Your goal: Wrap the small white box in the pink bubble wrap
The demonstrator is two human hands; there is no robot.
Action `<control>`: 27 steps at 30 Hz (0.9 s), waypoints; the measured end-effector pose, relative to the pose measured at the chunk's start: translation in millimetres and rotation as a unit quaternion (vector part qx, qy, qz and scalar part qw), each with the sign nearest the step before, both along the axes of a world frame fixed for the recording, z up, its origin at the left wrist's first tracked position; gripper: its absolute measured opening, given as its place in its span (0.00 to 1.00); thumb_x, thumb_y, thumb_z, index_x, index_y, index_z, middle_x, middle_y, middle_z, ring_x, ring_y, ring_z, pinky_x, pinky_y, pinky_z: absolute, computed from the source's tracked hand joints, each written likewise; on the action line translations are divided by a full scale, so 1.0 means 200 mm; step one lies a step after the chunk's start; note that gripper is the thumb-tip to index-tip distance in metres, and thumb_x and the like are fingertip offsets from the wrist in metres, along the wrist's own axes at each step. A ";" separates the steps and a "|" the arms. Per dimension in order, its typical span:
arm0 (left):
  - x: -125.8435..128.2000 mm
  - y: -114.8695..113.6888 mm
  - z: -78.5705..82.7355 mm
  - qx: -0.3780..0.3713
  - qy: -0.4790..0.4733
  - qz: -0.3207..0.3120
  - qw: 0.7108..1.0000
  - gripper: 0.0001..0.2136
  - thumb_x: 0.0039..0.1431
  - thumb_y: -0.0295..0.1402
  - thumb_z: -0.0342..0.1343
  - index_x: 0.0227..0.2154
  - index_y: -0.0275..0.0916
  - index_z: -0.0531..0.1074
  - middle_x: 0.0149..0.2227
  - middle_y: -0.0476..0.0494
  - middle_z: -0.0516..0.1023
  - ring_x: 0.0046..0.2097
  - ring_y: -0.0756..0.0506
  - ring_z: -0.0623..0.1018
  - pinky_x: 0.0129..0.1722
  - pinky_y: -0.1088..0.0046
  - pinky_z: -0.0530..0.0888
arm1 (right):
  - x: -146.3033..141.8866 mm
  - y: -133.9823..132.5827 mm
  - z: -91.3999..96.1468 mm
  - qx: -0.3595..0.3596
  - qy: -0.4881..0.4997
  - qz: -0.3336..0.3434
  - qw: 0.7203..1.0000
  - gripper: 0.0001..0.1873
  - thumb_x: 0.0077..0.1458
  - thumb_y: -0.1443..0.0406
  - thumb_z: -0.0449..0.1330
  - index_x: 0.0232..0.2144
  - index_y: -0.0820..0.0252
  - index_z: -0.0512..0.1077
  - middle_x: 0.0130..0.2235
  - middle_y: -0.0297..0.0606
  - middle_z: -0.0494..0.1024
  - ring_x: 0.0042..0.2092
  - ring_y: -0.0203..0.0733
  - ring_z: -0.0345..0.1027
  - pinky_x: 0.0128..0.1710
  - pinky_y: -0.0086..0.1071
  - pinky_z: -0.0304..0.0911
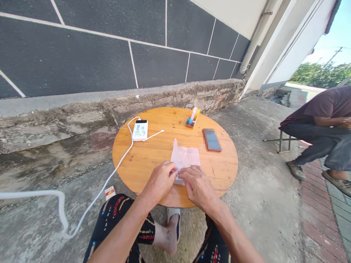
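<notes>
A thin pale sheet of paper or tissue [185,157] lies on the round wooden table [142,164], one corner curled up at its far left. My left hand [161,179] pinches its near edge with closed fingers. My right hand [196,184] rests on the same near edge beside it, fingers curled down onto the sheet. Both hands meet at the table's near side.
A white power bank [140,130] with a white cable [109,175] lies at the table's far left. A small orange and blue pack [193,117] and a dark phone [212,140] lie at the far right. A seated person [320,128] is at the right. A dark tiled wall stands behind.
</notes>
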State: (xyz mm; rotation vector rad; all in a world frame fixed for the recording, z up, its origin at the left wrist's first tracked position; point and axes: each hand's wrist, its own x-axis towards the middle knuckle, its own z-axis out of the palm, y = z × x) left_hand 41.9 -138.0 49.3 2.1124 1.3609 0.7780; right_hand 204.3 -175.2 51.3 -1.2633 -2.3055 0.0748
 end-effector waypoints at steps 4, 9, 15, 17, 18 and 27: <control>0.01 0.01 0.01 0.003 0.017 0.001 1.000 0.05 0.54 0.26 0.52 0.26 0.39 0.71 0.29 0.48 0.72 0.32 0.49 0.71 0.32 0.74 0.63 | 0.00 0.01 -0.01 -0.013 0.030 0.004 0.999 0.16 0.53 0.78 0.49 0.36 0.60 0.73 0.40 0.38 0.77 0.42 0.41 0.66 0.45 0.35 0.59; 0.02 0.01 0.03 0.014 0.079 0.004 0.997 0.06 0.55 0.27 0.52 0.25 0.39 0.72 0.29 0.47 0.74 0.33 0.48 0.72 0.33 0.74 0.62 | 0.03 0.01 -0.03 -0.024 0.081 0.014 0.996 0.17 0.53 0.77 0.49 0.37 0.58 0.72 0.43 0.39 0.77 0.47 0.40 0.68 0.48 0.36 0.61; 0.03 0.00 0.03 0.024 0.139 0.016 0.990 0.09 0.58 0.30 0.50 0.25 0.40 0.72 0.30 0.47 0.74 0.34 0.47 0.73 0.30 0.74 0.60 | 0.28 -0.04 -0.09 -0.112 0.190 -0.183 0.958 0.12 0.57 0.65 0.51 0.39 0.58 0.72 0.41 0.41 0.78 0.41 0.43 0.72 0.41 0.36 0.65; 0.02 -0.01 0.02 0.030 0.145 0.020 0.989 0.09 0.59 0.30 0.49 0.25 0.41 0.72 0.31 0.47 0.74 0.34 0.47 0.73 0.30 0.74 0.59 | 0.36 -0.06 -0.10 -0.168 0.170 -0.240 0.941 0.13 0.56 0.61 0.52 0.40 0.60 0.72 0.37 0.40 0.79 0.35 0.42 0.72 0.35 0.34 0.65; 0.02 -0.01 0.01 0.033 0.146 0.021 0.989 0.09 0.59 0.30 0.49 0.26 0.41 0.71 0.31 0.47 0.74 0.34 0.47 0.73 0.29 0.74 0.59 | 0.38 -0.07 -0.11 -0.190 0.159 -0.254 0.935 0.15 0.56 0.60 0.52 0.40 0.61 0.72 0.36 0.40 0.79 0.33 0.42 0.72 0.34 0.34 0.64; 0.01 -0.01 0.01 0.041 0.148 0.015 0.988 0.09 0.60 0.30 0.48 0.27 0.41 0.71 0.32 0.47 0.75 0.35 0.47 0.74 0.29 0.74 0.58 | 0.27 -0.09 -0.12 -0.347 0.301 -0.219 0.861 0.26 0.56 0.50 0.52 0.49 0.64 0.63 0.19 0.29 0.71 0.20 0.37 0.65 0.16 0.26 0.57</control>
